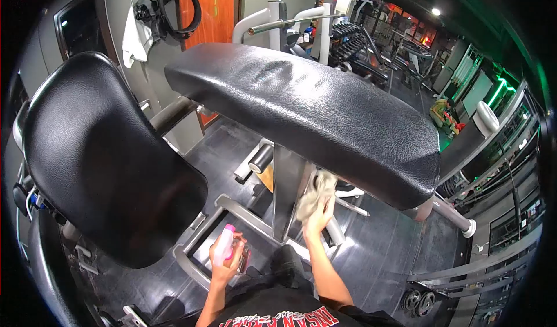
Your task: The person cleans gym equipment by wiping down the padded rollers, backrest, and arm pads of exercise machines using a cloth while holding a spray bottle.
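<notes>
My left hand [226, 257] is closed round a bottle with a pink top [228, 232], low in the view, left of the machine's grey upright post [285, 193]. On the other side of that post, my right hand [319, 215] grips a crumpled beige cloth [318, 196], just under the long black padded bench [313, 104]. The cloth is beside the post; whether it touches the metal I cannot tell. A black padded backrest [110, 159] fills the left of the view.
A metal floor frame [194, 257] lies below my left hand. A white towel [135, 37] and a black belt hang on the wall at the upper left. Dumbbell racks [348, 40] stand behind. Weight plates [418, 302] are at the lower right.
</notes>
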A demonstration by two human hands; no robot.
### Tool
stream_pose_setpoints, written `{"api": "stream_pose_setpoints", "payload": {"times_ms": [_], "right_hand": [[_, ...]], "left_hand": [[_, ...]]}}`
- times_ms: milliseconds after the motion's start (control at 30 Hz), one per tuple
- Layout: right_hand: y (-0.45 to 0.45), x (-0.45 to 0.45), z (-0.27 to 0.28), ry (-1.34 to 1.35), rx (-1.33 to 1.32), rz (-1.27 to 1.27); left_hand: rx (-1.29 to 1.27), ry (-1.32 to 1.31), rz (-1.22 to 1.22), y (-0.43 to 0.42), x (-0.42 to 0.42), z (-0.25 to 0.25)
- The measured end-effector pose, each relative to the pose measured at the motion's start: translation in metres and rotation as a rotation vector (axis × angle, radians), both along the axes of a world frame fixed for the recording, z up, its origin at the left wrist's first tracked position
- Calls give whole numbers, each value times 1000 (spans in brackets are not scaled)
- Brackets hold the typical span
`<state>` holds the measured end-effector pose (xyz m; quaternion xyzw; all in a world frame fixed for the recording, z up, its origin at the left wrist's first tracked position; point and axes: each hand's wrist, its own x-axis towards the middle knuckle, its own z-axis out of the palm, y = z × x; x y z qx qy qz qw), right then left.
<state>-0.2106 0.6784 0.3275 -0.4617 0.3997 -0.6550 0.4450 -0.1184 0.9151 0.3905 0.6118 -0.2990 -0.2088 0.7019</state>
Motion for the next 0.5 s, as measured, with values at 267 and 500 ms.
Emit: {"api": "stream_pose_setpoints", "payload": {"times_ms": [267, 500], "right_hand": [[3, 32, 53, 610, -687, -192], [31, -10, -97, 618, -233, 115]], "left_hand": [[-77, -22, 13, -6, -2, 4], [-62, 0, -30, -10, -1, 0]]}}
